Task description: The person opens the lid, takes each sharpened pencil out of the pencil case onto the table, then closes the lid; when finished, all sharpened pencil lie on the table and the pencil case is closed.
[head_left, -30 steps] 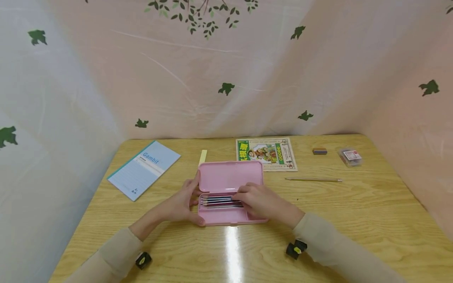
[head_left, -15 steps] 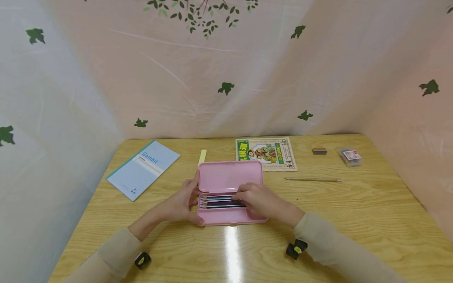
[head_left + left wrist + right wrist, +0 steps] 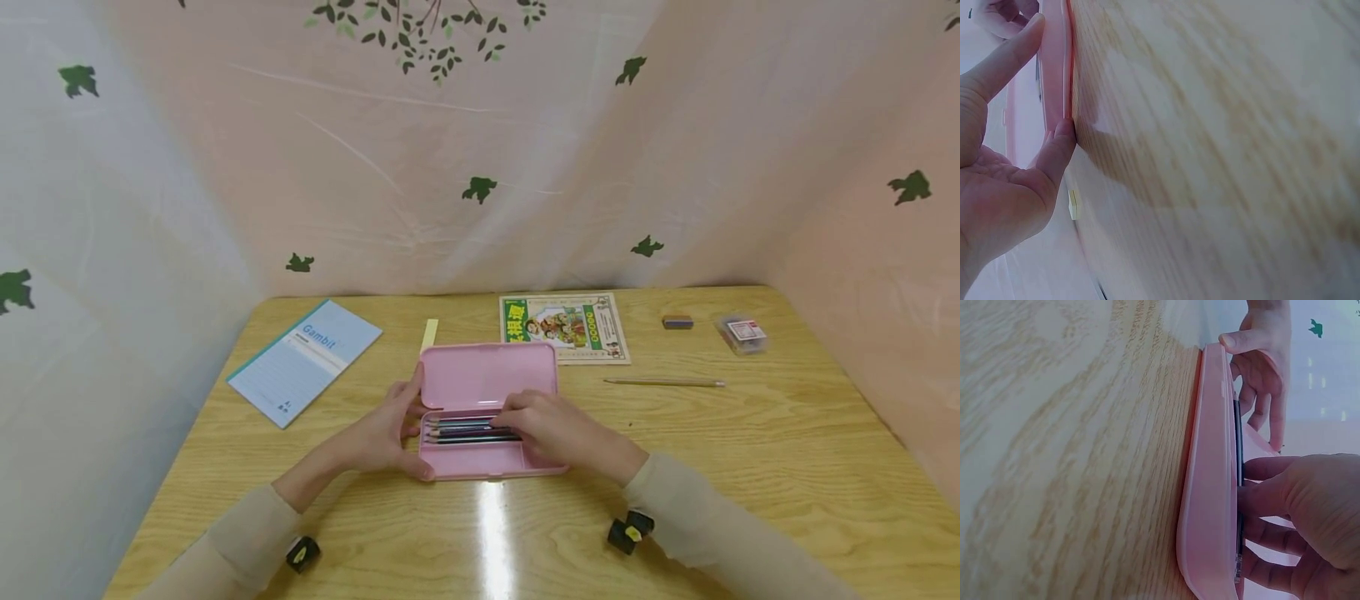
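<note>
Between the hands, open pink pencil case (image 3: 487,392)

The room is evenly and softly lit, bright without harshness, and the pale curtain (image 3: 480,167) behind glows a washed-out pink. A strip of white glare runs down the glossy wooden table (image 3: 750,450) at its near edge, just below the pink pencil case (image 3: 487,392), so the light sits overhead. Shadows are faint and short under the hands. The head view bends at its edges, wide-angle style, yet stays sharp. Both wrist views are softer: the wood grain smears into blur close to the lens, and their far backgrounds blow out to white.
</note>
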Tool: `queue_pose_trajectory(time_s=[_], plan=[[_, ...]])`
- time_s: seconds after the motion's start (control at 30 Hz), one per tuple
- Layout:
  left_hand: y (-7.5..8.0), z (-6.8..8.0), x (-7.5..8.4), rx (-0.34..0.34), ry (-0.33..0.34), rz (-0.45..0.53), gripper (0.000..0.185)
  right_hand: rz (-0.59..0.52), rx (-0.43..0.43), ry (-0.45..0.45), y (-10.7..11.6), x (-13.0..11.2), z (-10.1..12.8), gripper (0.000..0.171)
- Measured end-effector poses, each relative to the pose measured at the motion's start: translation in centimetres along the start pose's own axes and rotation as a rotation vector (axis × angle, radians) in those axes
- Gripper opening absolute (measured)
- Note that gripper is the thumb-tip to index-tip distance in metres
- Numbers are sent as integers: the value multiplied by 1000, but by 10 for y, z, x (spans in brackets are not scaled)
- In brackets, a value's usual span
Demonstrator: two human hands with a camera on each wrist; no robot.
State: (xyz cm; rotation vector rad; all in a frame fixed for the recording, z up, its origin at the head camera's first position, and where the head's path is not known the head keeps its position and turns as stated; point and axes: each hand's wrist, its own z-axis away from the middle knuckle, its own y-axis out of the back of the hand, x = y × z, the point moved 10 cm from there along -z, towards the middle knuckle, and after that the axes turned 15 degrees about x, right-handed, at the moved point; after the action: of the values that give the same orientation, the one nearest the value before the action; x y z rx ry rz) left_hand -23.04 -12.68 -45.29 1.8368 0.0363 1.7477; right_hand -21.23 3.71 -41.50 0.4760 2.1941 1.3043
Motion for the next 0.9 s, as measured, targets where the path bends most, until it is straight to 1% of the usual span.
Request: queue_pose_trajectory(time_s=[0.2,0.37,0.5,0.63,0.73,0.9], plan=[[1,1,2,1,-7,-6,146,-9,-9,-14,3,0,1,41],[0,2,2,-3,0,-3,146,-23,-1,-14,12,-2,2,47],[0,1,2,-5,-5,1,146,-21,14,-10,23,-4,3,46],[0,2,1,-2,6,-13,146,-21,31,-6,34,-4,5,46],[0,2,1,2,11,-17,145,-22,65,9,44,-3,8,50],[0,2,2,3,7,-24,145,-13,168,70,66,0,18,48]])
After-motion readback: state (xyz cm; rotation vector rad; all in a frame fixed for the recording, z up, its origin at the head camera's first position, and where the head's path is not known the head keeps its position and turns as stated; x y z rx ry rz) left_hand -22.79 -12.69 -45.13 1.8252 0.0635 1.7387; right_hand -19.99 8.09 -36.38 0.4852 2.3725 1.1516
